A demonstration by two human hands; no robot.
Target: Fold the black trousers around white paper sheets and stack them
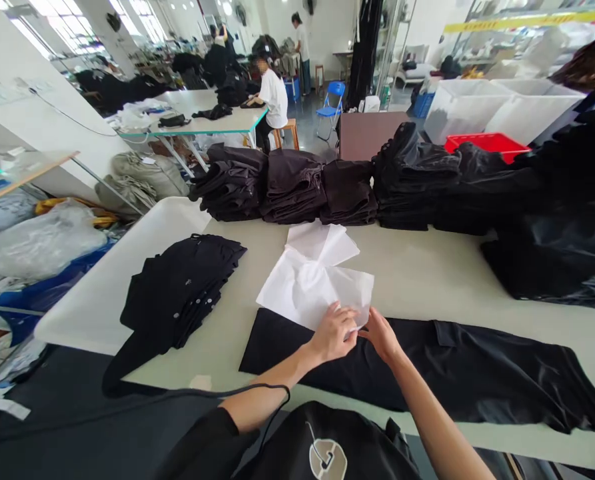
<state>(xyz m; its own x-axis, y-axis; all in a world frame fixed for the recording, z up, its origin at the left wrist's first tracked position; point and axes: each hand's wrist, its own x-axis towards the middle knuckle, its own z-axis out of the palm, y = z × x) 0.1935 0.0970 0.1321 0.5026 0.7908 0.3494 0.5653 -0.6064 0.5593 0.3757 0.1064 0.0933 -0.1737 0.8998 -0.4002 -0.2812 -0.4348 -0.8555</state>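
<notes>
- Between left hand [334, 331] and right hand [381, 337], pinched by both: crumpled white thin paper [297, 283]
- Ahead-right: open pale tabletop [412, 263]
- Beneath, near front edge [552, 455]: one long black fabric garment [467, 373]
- Leftward: one black garment pile [177, 283]

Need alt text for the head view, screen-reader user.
Two bare hands, left and right, handle thin white sheets above black trousers laid flat across a pale table. Dark folded garments line the far edge; a black garment pile sits at left. Behind, a person works at another table.
</notes>
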